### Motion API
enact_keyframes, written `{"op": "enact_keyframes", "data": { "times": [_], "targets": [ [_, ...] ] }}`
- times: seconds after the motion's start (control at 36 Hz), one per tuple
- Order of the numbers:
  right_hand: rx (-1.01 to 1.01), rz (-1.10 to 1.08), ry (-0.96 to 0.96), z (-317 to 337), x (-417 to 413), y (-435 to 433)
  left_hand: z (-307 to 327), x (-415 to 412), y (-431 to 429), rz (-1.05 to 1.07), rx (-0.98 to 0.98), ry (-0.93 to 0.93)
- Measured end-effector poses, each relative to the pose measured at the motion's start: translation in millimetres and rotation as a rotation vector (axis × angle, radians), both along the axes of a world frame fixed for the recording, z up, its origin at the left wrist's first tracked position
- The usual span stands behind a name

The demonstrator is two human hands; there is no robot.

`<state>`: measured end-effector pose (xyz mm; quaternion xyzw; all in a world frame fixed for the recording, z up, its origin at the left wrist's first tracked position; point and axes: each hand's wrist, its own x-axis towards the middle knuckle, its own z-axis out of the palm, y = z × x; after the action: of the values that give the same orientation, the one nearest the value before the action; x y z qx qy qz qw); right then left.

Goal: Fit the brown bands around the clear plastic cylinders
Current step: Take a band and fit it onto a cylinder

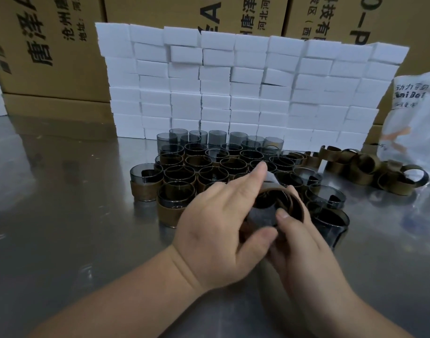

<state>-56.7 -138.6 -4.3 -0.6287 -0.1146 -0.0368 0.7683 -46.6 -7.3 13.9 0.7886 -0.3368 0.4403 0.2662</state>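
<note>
- The left hand [216, 228], in the lower centre of the frame, grips a clear cylinder [261, 214] between its thumb below and its fingers above, with the forefinger stretched out past it.
- The right hand [304, 247], just to the right, cups the same piece. Its thumb presses a brown band [297, 206] against the cylinder wall.
- The band appears only partly wrapped, its curl standing off the wall on the right side. I judge the fitting to be midway.
- To do it well, hold the cylinder steady, keep the band square to the rim, and smooth it round with the thumb so the ends meet without a skew or a bulge.
- A pale strip shows near the left forefinger. I cannot tell what it is.
- The cylinders are smoke-tinted, thin-walled, glossy and open-topped. They would likely slip under a loose hold.
- The bands are matt, leather-like strips that spring into open curls.
- The finished banded cylinders [180, 176] stand packed together just above the hands. The loose bands [365, 167] lie heaped at centre right.
- The steel table [62, 191] is shiny and reflective.
- The stacked white boxes [233, 81] form a wall in front of the brown cartons [62, 57].
- A printed plastic bag [416, 113] sits at the right edge.
</note>
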Motion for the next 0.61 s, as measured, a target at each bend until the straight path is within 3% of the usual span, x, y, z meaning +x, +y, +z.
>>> {"op": "enact_keyframes", "data": {
  "times": [0.08,0.31,0.61],
  "targets": [
    [0.056,-0.003,-0.033,-0.5,-2.2,1.1,-2.9,-0.4,-1.6,0.019,-0.006,0.056],
    [-0.065,0.040,-0.139,1.2,-4.5,2.6,-8.8,-1.6,-9.8,0.005,-0.207,0.163],
    [-0.025,-0.016,-0.130,8.8,-3.3,1.5,-6.9,0.6,-8.4,-0.009,-0.359,0.277]
  ]
}}
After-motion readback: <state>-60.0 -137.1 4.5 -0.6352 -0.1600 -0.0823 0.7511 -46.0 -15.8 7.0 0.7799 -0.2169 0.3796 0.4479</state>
